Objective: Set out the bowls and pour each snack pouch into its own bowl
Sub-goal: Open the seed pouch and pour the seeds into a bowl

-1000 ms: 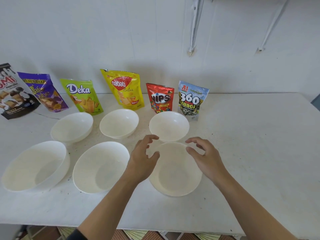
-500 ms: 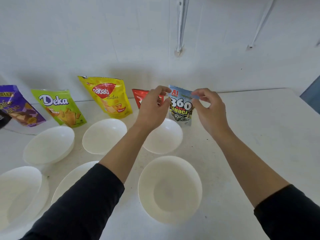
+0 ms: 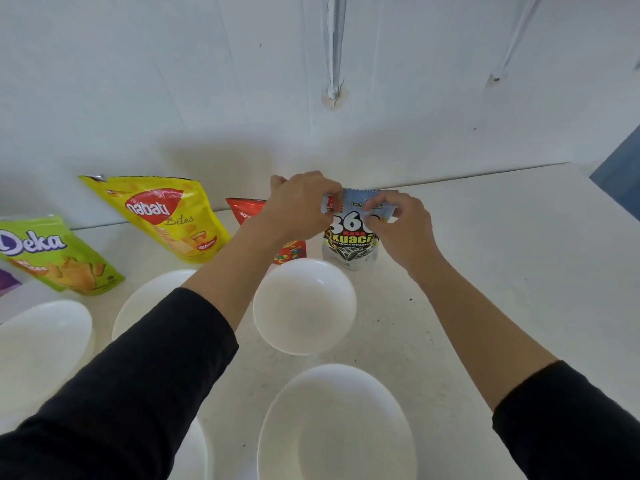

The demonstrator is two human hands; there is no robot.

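Observation:
Both hands pinch the top of the light-blue 360 Kuaci pouch (image 3: 350,249), which stands upright at the back of the white table (image 3: 502,271). My left hand (image 3: 304,202) holds its upper left corner and my right hand (image 3: 398,221) its upper right. An empty white bowl (image 3: 304,306) sits just in front of the pouch, and a bigger white bowl (image 3: 337,427) lies nearer me. My left arm partly hides the red pouch (image 3: 247,211). The yellow Nabati pouch (image 3: 166,220) and green Deka pouch (image 3: 52,254) lean on the wall at the left.
More white bowls lie at the left: one (image 3: 152,299) under my left forearm and another (image 3: 41,341) at the frame's edge. A purple pouch (image 3: 7,282) barely shows at far left. The wall runs right behind the pouches. A blue object (image 3: 620,181) stands beyond the table's right corner.
My hands left the near bowl, reached to the back of the table and took hold of the top of the 360 Kuaci pouch. The view moved closer and rightward.

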